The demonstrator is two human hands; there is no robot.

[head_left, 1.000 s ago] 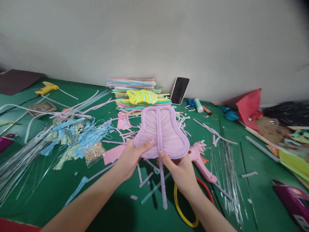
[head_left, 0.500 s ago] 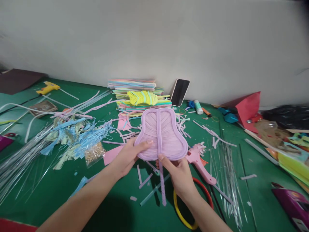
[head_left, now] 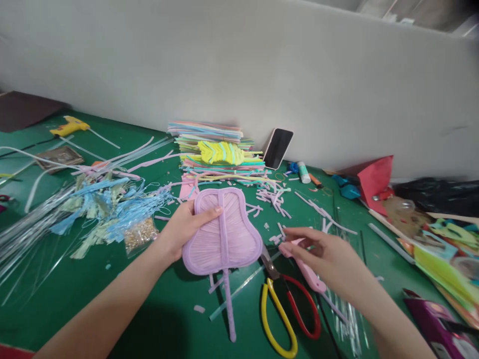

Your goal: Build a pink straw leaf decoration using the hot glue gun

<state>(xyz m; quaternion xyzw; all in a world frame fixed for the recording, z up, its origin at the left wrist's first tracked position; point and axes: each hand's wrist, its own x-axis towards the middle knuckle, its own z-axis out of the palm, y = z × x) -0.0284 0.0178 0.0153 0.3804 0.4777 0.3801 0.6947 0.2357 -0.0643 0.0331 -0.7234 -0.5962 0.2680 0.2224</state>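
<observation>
My left hand (head_left: 183, 227) is closed on the left side of a light purple hand fan (head_left: 239, 249), its thumb lying across the front near the centre rib. The fan is edged with fuzzy pipe cleaner, and its thin handle points down toward me. My right hand (head_left: 322, 254) is off the fan, fingers loosely bent and apart, over a pink glue gun (head_left: 310, 276). That hand hides part of the glue gun, and I cannot tell whether they touch. Scissors (head_left: 288, 294) with one yellow and one red handle lie between the fan and the glue gun.
Bundled pipe cleaners (head_left: 220, 152) and a leaning phone (head_left: 278, 148) stand by the wall. Blue tassels (head_left: 127, 209), a bag of gold beads (head_left: 140, 235) and a yellow glue gun (head_left: 71, 126) lie left. Purple scraps (head_left: 275, 199) are scattered mid-table; red paper (head_left: 376, 182) is at right.
My right hand has let go of the fan and moved right to the pink glue gun. My left hand has shifted the fan down and left, uncovering the scissors.
</observation>
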